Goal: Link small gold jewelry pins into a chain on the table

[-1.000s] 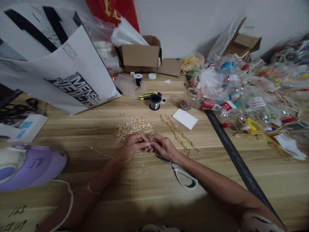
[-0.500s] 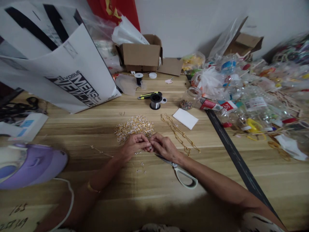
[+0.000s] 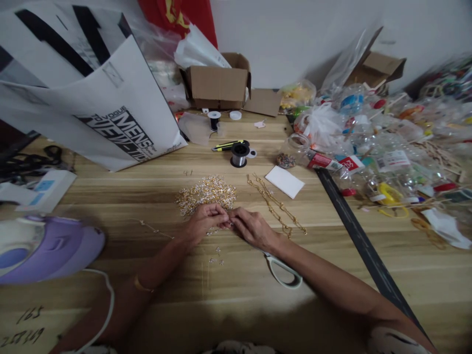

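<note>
At the table (image 3: 92,201), fine work just beside the bead pile (image 3: 206,191) calls for steady wrists, skin clear of the scissors (image 3: 269,258) partly beneath the right hand (image 3: 254,228). That one, back up, curls over, its hold impossible to tell; the left hand (image 3: 204,222), thumb uppermost, pinches narrowly at a glinting bead (image 3: 231,223) between both.

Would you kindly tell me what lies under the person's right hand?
Scissors lie beneath the right hand and wrist. Their pale handle shows; the blades are mostly covered, and anything else under that hand cannot be seen.
</note>
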Motion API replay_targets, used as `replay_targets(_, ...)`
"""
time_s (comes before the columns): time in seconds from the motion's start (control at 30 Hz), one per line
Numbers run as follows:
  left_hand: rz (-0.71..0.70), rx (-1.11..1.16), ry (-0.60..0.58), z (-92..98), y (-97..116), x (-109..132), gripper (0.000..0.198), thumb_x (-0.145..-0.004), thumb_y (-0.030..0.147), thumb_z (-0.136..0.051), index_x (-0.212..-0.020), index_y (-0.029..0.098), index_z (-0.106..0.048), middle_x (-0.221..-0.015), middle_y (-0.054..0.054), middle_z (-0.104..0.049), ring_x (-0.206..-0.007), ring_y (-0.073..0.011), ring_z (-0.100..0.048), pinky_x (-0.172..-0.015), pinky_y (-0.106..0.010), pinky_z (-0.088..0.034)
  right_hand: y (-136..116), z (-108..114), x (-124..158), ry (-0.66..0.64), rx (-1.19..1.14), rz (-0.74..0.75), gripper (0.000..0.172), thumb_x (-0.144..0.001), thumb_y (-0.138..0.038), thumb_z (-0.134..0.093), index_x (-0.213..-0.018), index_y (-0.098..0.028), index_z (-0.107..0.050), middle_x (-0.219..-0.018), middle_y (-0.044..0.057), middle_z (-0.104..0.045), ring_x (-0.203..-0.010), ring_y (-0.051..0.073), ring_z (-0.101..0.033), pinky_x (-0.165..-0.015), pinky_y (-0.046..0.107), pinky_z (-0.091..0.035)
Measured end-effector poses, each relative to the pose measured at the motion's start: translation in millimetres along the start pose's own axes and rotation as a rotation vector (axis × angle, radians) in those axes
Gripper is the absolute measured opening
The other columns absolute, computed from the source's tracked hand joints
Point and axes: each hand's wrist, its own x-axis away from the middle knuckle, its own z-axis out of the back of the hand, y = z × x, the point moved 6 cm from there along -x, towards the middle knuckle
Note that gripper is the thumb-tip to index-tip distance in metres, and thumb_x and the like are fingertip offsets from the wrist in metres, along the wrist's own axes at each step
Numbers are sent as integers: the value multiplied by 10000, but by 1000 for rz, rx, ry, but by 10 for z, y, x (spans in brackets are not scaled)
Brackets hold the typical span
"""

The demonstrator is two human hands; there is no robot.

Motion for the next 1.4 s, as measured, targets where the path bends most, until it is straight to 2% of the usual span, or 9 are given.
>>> replay_targets(0.2, 28, 39, 50, 9, 18, -1, 240, -578, 276, -759, -626, 121, -582, -570, -15, -656, -553, -134, -631, -570, -243, -494, -12, -44, 24, -27, 171, 113, 160, -948, -214, -305, -898, -189, -454, -764, 53, -555, -649, 146, -506, -606, 245, -391)
replay_targets(0.4, 32, 28, 40, 17, 14, -5, 219, -577, 252, -756, -637, 118, -593, -570, -16, -663, -549, -125, -628, -567, -232, -495, -36, -61, 35, -38, 272, 174, 145, -942, -179, -304, -892, -181, -440, -761, 54, -541, -650, 143, -493, -593, 240, -379)
replay_targets(0.63, 26, 9, 82, 38, 20, 7, 219, -564, 233, -769, -645, 119, -601, -575, -9, -657, -557, -129, -630, -583, -244, -502, -43, -39, 18, -27, 145, 148, 142, -942, -200, -318, -934, -184, -459, -820, 77, -566, -715, 156, -530, -659, 258, -424)
replay_targets(0.87, -8, -2, 54, 36, 24, 1, 171, -602, 207, -746, -651, 118, -609, -598, -18, -676, -564, -118, -623, -582, -227, -491, -34, -13, 6, -8, 92, 109, 164, -945, -222, -316, -945, -193, -478, -835, 73, -571, -734, 160, -540, -685, 271, -444)
replay_targets(1.07, -16, 6, 69, 17, 73, 7, 184, -572, 196, -763, -619, 118, -603, -580, -14, -673, -547, -113, -610, -573, -225, -486, -43, 7, 0, -4, 22, 85, 150, -939, -209, -342, -987, -190, -483, -896, 79, -594, -779, 158, -562, -717, 272, -453)
replay_targets(1.4, -31, 33, 73, 37, 75, -4, 175, -568, 209, -764, -606, 115, -621, -563, -11, -662, -526, -102, -584, -548, -211, -468, -53, 28, -8, 27, 42, 120, 130, -938, -206, -359, -954, -188, -487, -875, 71, -588, -778, 149, -558, -720, 261, -458)
